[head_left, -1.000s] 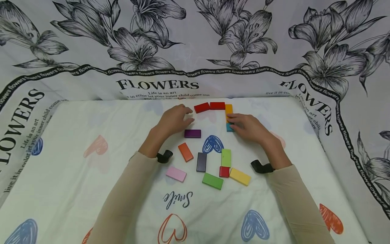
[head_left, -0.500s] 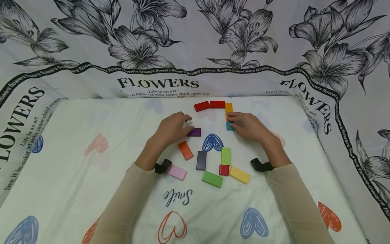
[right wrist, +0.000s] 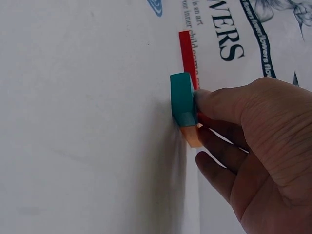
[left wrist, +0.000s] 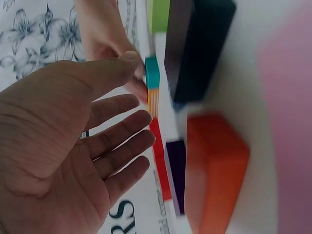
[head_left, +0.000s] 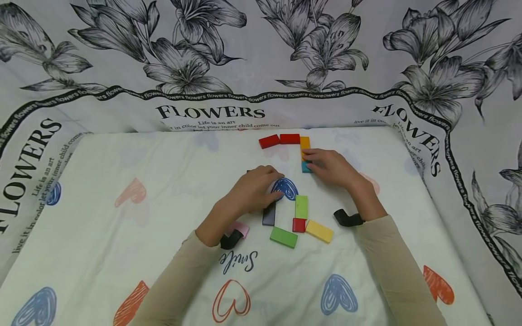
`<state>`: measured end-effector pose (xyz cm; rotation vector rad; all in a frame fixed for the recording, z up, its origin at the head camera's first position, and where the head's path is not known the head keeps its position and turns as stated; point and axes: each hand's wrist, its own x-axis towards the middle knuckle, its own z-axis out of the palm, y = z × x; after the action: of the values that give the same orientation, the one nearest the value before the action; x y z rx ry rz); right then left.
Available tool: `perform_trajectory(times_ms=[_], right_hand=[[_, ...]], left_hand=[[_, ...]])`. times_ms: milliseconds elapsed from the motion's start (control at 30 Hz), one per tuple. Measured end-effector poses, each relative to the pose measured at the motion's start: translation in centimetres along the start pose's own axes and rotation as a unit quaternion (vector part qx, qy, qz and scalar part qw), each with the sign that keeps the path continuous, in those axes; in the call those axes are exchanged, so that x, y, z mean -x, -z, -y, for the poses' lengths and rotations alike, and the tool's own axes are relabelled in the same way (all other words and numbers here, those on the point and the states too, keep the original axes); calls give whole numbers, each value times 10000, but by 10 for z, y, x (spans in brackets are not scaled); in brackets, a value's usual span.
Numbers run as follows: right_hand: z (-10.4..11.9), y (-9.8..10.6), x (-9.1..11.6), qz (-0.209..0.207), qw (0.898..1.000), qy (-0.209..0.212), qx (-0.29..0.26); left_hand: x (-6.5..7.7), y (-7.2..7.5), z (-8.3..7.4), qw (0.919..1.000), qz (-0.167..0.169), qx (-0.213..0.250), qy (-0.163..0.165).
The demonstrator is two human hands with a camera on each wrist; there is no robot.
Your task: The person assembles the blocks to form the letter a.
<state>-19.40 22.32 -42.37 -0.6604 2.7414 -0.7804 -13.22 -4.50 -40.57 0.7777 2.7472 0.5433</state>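
Note:
In the head view my left hand hovers over the middle of the cloth, beside the dark grey block. Its thumb and fingers are apart with nothing between them, as the left wrist view also shows. Beneath it the orange-red block and most of the purple block are hidden from the head camera. My right hand rests at the teal block and the yellow-orange block, thumb touching the teal one. Two red blocks continue that row leftward.
Nearer me lie a lime block, a small red block, a yellow block and a green block. A pink block is partly covered by the left wrist. The white cloth carries printed hearts.
My left hand has come toward me and to the right, from beside the red blocks, past the purple block, to above the dark grey one. My right hand has stayed in place.

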Motion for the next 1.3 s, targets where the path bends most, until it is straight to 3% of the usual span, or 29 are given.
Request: perform_trajectory(times_ms=[267,467,667,1000,1300], right_hand=[[0,4,-2,50,10000,58,19],[-4,6,-2,91,10000,-37,1],[-5,4,-4,136,9998,-35,-121],[-7,5,-3,135,9999,-39,-10],[-8,3,-5,131,9999,52,-32]], left_hand=[[0,-8,-25,9969,536,31,-567],[-3,-14,-41,9945,844,-7,-613],[2,-20,-46,9955,776,-224,-485],[2,-23,-46,9948,712,-265,-672],[3,-25,-44,9936,685,-619,-650]])
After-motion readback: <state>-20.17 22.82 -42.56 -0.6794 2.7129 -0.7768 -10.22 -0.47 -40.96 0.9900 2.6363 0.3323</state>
